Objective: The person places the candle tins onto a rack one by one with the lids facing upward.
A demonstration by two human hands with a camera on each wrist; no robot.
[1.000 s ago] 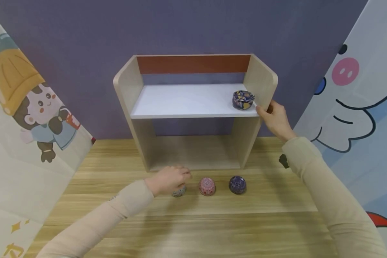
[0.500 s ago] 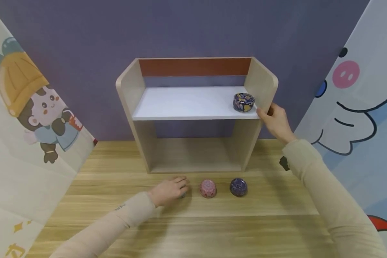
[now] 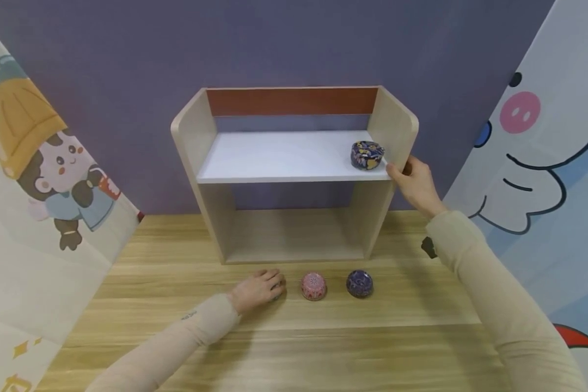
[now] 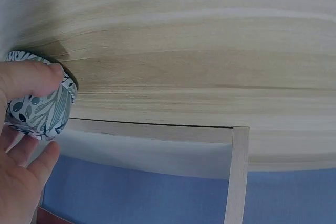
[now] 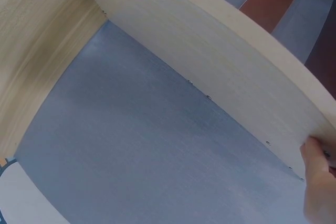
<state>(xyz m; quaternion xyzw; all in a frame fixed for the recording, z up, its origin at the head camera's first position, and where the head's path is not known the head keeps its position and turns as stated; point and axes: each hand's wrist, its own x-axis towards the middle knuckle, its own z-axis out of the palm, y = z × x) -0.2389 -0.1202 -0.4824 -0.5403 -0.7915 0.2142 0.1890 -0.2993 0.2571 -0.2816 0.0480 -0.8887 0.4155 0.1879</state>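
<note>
In the left wrist view, my left hand [image 4: 23,166] grips a round tin [image 4: 39,109] with a leaf pattern, thumb on one side and fingers on the other; the head view shows this hand [image 3: 257,291] over it, mostly hiding it. To its right on the table stand a pink tin [image 3: 313,286] and a dark purple tin [image 3: 360,283]. My right hand [image 3: 415,182] holds the right side panel of the shelf unit [image 3: 294,179], thumb at the front edge. Close by, a dark floral tin [image 3: 367,155] sits on the white upper shelf.
The shelf unit's lower compartment [image 3: 294,234] opens towards me behind the row of tins. Wood-grain table [image 3: 353,354] extends in front. A blue-grey backdrop [image 3: 294,43] rises behind, with cartoon-printed sheets on the left [image 3: 19,228] and right [image 3: 558,218].
My left hand has lowered onto the leaf-patterned tin and its fingers have closed around it. My right hand keeps its hold on the side panel.
</note>
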